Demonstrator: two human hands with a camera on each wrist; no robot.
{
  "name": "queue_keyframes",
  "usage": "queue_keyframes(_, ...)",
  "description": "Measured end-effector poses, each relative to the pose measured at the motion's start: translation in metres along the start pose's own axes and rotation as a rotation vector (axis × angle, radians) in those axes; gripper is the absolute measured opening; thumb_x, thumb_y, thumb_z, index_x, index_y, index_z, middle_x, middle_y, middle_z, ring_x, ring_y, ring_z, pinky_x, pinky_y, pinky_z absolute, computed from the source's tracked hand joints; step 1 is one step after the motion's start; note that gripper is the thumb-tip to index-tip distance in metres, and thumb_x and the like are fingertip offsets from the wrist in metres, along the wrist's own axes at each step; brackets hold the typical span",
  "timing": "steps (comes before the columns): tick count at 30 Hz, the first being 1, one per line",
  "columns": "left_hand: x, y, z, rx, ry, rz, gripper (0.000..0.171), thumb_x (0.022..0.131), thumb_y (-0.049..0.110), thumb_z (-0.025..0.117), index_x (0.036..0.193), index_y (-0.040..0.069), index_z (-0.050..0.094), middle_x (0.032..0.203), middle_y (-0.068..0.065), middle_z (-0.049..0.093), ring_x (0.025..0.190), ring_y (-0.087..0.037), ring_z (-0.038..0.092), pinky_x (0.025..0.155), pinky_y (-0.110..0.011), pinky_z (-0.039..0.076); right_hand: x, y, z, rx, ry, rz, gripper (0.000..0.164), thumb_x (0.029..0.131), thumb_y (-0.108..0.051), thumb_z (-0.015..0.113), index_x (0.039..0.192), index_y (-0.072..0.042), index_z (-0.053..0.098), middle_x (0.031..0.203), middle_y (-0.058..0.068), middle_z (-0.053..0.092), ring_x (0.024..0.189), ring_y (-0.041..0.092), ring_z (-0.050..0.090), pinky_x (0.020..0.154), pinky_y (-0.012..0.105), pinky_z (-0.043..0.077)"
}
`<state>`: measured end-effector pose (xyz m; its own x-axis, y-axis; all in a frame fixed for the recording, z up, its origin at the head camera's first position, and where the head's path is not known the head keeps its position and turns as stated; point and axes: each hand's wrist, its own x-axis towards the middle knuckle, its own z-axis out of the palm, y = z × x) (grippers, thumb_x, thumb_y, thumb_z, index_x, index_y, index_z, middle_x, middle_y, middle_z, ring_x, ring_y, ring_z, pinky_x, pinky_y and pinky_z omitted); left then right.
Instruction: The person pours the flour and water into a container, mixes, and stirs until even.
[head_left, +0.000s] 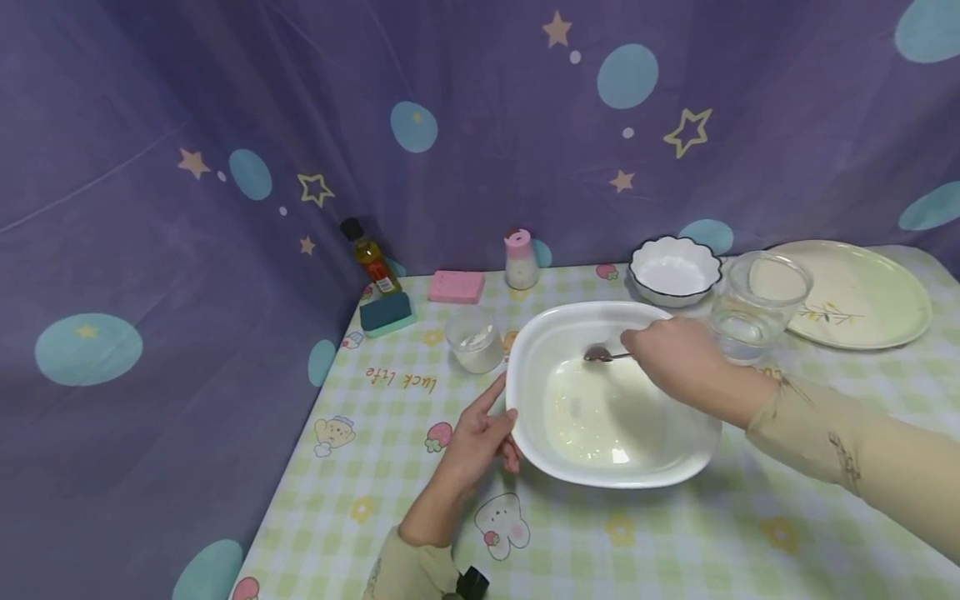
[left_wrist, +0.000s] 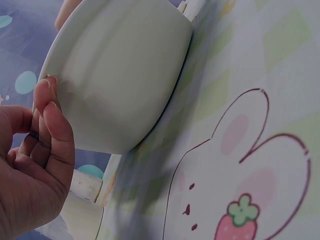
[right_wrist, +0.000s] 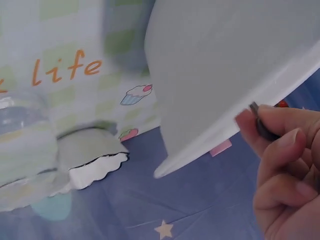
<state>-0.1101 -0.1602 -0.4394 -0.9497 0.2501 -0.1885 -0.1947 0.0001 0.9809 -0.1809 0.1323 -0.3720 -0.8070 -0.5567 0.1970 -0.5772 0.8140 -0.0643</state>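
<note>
A large white basin (head_left: 615, 479) stands on the table with a shallow pool of pale liquid (head_left: 592, 417) in its bottom. At its left rim, my left hand (head_left: 474, 437) grips the edge, thumb on top. The left wrist view has the bent fingers (left_wrist: 59, 125) against the basin's outer wall (left_wrist: 120, 75). My right hand (head_left: 675, 358) reaches over the far right rim and pinches a metal spoon (head_left: 597, 354), whose bowl hangs inside the basin. In the right wrist view, the dark handle end (right_wrist: 266, 131) sticks out between thumb and forefinger.
Left of the basin is a clear cup of white powder (head_left: 478, 350). Behind stand an oil bottle (head_left: 372, 258), a green sponge (head_left: 387, 315), a pink sponge (head_left: 456, 287) and a pink-topped shaker (head_left: 521, 260). Rightward are a scalloped bowl (head_left: 675, 271), a glass container (head_left: 757, 308) and a plate (head_left: 885, 308).
</note>
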Motion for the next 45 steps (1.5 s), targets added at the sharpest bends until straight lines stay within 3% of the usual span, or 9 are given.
queue_keyframes(6,0.000,-0.002,0.000,-0.001,-0.010,0.004,0.055,0.102,0.018,0.052,0.152,0.028,0.032,0.063,-0.007,0.064,0.047,-0.014,0.060,0.049,-0.024,0.052,0.002,-0.006,0.007,0.169,0.014,-0.164,0.034,0.081,-0.008,0.074,0.063,-0.022,0.049,0.055,-0.014,0.041,0.051,0.008,0.037,0.047,0.027,0.034)
queue_keyframes(13,0.000,-0.001,0.001,0.005,-0.014,0.021,0.054,0.103,0.017,0.050,0.153,0.027,0.032,0.062,-0.007,0.063,0.046,-0.014,0.059,0.049,-0.025,0.052,-0.010,-0.004,-0.005,0.310,-0.158,-0.336,0.031,0.079,-0.013,0.079,0.066,-0.025,0.054,0.060,-0.021,0.040,0.055,-0.001,0.034,0.053,0.020,0.033)
queue_keyframes(17,0.001,0.000,0.001,0.009,-0.012,0.017,0.054,0.102,0.019,0.051,0.152,0.029,0.033,0.062,-0.006,0.063,0.046,-0.013,0.059,0.049,-0.025,0.052,-0.017,0.007,-0.018,0.300,-0.243,-0.322,0.035,0.079,-0.007,0.078,0.063,-0.027,0.053,0.059,-0.022,0.040,0.055,-0.001,0.036,0.053,0.020,0.034)
queue_keyframes(20,0.002,0.000,0.000,0.007,-0.012,0.015,0.054,0.103,0.018,0.051,0.152,0.028,0.032,0.061,-0.006,0.063,0.046,-0.013,0.059,0.049,-0.025,0.052,-0.020,0.016,-0.027,0.237,-0.251,-0.274,0.040,0.076,-0.001,0.074,0.060,-0.027,0.049,0.057,-0.019,0.039,0.054,0.001,0.036,0.051,0.022,0.032)
queue_keyframes(26,0.002,0.000,0.000,0.009,-0.012,0.012,0.054,0.103,0.020,0.051,0.152,0.030,0.032,0.062,-0.007,0.063,0.047,-0.014,0.059,0.049,-0.025,0.052,-0.018,0.024,-0.032,0.096,-0.153,-0.156,0.043,0.073,0.005,0.067,0.056,-0.024,0.040,0.054,-0.011,0.032,0.053,0.008,0.031,0.047,0.024,0.025)
queue_keyframes(32,0.002,-0.001,-0.001,0.016,-0.009,0.008,0.054,0.102,0.020,0.052,0.152,0.030,0.032,0.062,-0.007,0.063,0.047,-0.014,0.059,0.049,-0.025,0.052,-0.008,0.015,-0.020,0.032,-0.080,-0.079,0.038,0.077,0.002,0.066,0.058,-0.022,0.044,0.054,-0.007,0.039,0.050,0.014,0.037,0.041,0.030,0.030)
queue_keyframes(36,0.001,-0.002,-0.001,0.014,-0.010,0.016,0.054,0.102,0.020,0.051,0.152,0.030,0.032,0.062,-0.006,0.063,0.047,-0.013,0.059,0.049,-0.025,0.052,0.000,0.004,-0.011,0.061,-0.054,-0.124,0.036,0.080,0.000,0.066,0.060,-0.022,0.046,0.054,-0.008,0.041,0.049,0.012,0.038,0.043,0.030,0.032)
queue_keyframes(40,0.000,-0.002,-0.002,0.003,-0.015,0.021,0.054,0.103,0.018,0.051,0.152,0.029,0.032,0.062,-0.006,0.064,0.046,-0.013,0.059,0.049,-0.025,0.052,0.004,-0.007,-0.004,0.159,-0.052,-0.241,0.035,0.081,-0.007,0.073,0.062,-0.023,0.049,0.055,-0.014,0.040,0.051,0.006,0.034,0.049,0.025,0.033)
queue_keyframes(45,0.000,-0.002,-0.002,-0.002,-0.020,0.021,0.054,0.103,0.018,0.051,0.152,0.029,0.032,0.062,-0.006,0.064,0.047,-0.013,0.059,0.049,-0.024,0.052,-0.003,-0.013,-0.006,0.282,-0.140,-0.364,0.032,0.079,-0.013,0.079,0.065,-0.026,0.053,0.059,-0.020,0.040,0.054,0.000,0.033,0.052,0.022,0.033)
